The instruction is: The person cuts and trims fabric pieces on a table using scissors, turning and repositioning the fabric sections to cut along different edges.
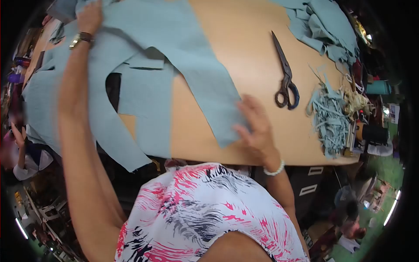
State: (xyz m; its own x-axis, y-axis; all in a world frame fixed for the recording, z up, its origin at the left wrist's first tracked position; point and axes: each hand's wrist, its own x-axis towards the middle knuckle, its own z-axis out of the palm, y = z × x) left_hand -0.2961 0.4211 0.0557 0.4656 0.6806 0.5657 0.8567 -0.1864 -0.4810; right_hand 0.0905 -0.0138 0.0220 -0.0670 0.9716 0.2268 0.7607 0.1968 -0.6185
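Note:
Pieces of grey-blue fabric (pixel 192 52) lie overlapping across the left and middle of the tan table (pixel 244 26). At the top left, my left hand (pixel 90 18), with a watch on its wrist, is on the fabric; its fingertips are cut off or hidden. My right hand (pixel 255 129), slightly blurred, is at the lower right corner of a long fabric strip, its fingers apart and nothing gripped between them. Black-handled scissors (pixel 284 74) lie to the right of the fabric, blades toward the top, away from both hands.
A heap of thin fabric scraps (pixel 330 120) sits at the table's right end. Crumpled grey-blue fabric (pixel 323 28) is piled at the top right. Drawers (pixel 309 189) are below the front edge. Other people (pixel 32 159) are at the far left and lower right.

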